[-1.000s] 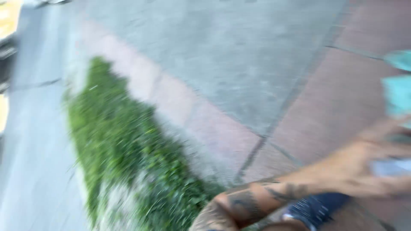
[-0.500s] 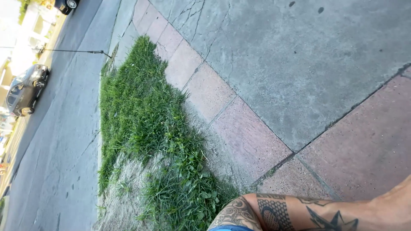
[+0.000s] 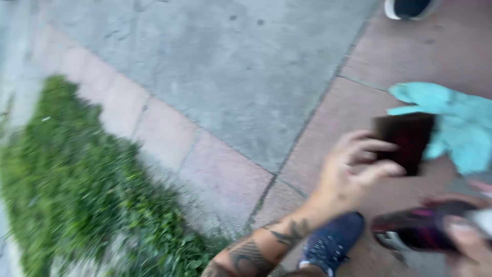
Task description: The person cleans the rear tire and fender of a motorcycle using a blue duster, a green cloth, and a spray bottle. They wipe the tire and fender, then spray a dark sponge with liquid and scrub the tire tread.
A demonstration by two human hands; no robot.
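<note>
The left hand (image 3: 353,172) is pinching a dark, flat rectangular piece (image 3: 407,141) by its lower left side, thumb underneath and fingers (image 3: 369,146) spread along its face, holding it above the reddish pavement (image 3: 328,133) near the seam with the grey concrete slab (image 3: 230,77). The right hand (image 3: 469,241) is gripping a dark, glossy object (image 3: 420,231) at the frame's lower right; blur is hiding what it is. A teal cloth (image 3: 456,123) is lying just beyond the piece. The piece's long axis is running roughly upright in the view, tilted slightly left. A steadier grip nearer the middle would probably be keeping it from swinging.
</note>
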